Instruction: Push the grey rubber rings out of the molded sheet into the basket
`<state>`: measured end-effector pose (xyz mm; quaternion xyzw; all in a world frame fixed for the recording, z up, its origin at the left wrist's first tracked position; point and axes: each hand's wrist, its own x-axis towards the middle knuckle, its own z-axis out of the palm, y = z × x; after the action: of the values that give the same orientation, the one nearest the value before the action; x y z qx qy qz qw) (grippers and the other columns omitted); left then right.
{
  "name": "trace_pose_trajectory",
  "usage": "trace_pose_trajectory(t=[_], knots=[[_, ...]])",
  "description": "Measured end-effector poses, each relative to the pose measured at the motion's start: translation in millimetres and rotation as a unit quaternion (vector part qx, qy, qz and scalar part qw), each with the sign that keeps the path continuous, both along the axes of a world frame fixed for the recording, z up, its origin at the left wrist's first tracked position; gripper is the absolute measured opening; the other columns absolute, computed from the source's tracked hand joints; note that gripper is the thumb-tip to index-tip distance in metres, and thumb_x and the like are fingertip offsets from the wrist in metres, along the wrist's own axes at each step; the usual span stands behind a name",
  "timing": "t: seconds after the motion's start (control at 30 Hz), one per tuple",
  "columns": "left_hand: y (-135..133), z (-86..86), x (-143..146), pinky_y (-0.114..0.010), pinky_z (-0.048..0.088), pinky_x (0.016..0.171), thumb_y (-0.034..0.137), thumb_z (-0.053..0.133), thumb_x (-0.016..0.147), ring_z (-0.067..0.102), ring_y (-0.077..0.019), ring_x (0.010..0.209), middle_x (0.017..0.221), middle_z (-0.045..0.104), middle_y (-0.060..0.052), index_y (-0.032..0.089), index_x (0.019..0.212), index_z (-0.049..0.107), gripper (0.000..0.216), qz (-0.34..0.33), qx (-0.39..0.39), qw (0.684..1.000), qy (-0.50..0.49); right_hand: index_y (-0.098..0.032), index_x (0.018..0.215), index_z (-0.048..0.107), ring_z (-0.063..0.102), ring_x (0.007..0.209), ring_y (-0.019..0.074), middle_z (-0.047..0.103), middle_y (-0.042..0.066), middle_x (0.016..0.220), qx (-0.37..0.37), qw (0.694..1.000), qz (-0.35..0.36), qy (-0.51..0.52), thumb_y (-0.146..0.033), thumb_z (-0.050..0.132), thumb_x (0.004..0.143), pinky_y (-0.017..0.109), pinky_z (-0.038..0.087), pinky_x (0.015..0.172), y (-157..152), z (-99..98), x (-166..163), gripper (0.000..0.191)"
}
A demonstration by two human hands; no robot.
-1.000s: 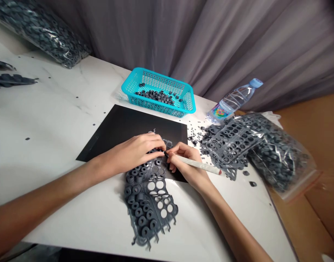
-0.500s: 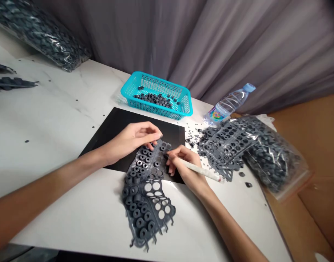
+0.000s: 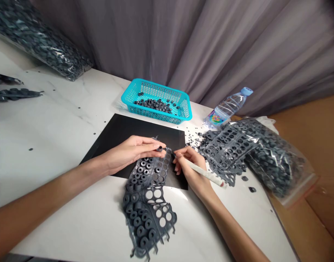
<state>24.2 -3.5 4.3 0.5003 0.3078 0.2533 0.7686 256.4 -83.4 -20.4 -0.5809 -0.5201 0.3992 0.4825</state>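
Note:
A dark grey moulded rubber sheet (image 3: 149, 203) lies over the front edge of a black mat (image 3: 134, 127). Ring-shaped pieces fill its left side, while many holes on its right side are empty. My left hand (image 3: 134, 151) is above the sheet's far end, closed on a small dark rubber ring (image 3: 159, 149) between thumb and fingertips. To the right, my right hand (image 3: 191, 163) grips a pale pen-like tool (image 3: 205, 172) with a dark tip; the tip is partly hidden by the fingers. That tip is beside the sheet's right edge.
A turquoise basket (image 3: 156, 115) holding small dark pieces stands at the back. At right are a water bottle (image 3: 229, 107), a pile of punched sheets (image 3: 221, 149) and a clear bag of dark pieces (image 3: 276, 167). Another filled bag (image 3: 47, 47) lies at back left.
The left fingers have straightened and the rubber ring now shows clearly between them. My right hand with the pen-like tool has shifted slightly right, away from the sheet. The view has tilted slightly.

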Motion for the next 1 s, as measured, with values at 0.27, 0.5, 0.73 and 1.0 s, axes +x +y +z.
trace_pose_trajectory(t=[0.27,0.5,0.73,1.0], knots=[[-3,-4.0,0,-0.042,0.050,0.122,0.039,0.073,0.101,0.072,-0.0285,0.127,0.129,0.078,-0.014,0.014,0.121,0.080,0.032,-0.003,-0.006,1.000,-0.007,-0.020,0.091,0.065,0.061,0.054,0.0130,0.068,0.000,0.073,-0.011,0.999,0.001,-0.030,-0.035,0.064,0.097,0.023,0.049,0.051,-2,1.4,0,0.016],[53,17.8,13,-0.044,0.047,0.123,0.036,0.076,0.097,0.073,-0.0282,0.125,0.126,0.079,-0.016,0.013,0.122,0.077,0.034,0.071,0.119,0.990,-0.002,-0.020,0.092,0.065,0.060,0.055,0.0137,0.067,0.000,0.071,-0.012,0.999,0.003,-0.037,-0.037,0.062,0.098,0.023,0.047,0.050,-2,-1.9,-1,0.018],[167,49.9,50,-0.045,0.055,0.108,0.025,0.077,0.086,0.077,-0.0233,0.102,0.105,0.082,-0.011,0.014,0.101,0.079,0.019,0.095,0.383,0.914,0.092,-0.020,0.090,0.064,0.060,0.055,0.0136,0.067,0.000,0.070,-0.017,0.999,0.003,-0.029,-0.036,0.063,0.096,0.022,0.046,0.050,-2,-2.8,-2,0.017],[155,15.4,48,-0.046,0.056,0.104,0.032,0.077,0.085,0.077,-0.0244,0.098,0.101,0.082,-0.012,0.014,0.094,0.078,0.020,0.076,0.399,0.905,0.123,-0.021,0.094,0.064,0.060,0.054,0.0138,0.067,0.000,0.072,-0.009,1.000,0.009,-0.027,-0.041,0.063,0.097,0.023,0.046,0.049,-2,-1.1,-4,0.021]])
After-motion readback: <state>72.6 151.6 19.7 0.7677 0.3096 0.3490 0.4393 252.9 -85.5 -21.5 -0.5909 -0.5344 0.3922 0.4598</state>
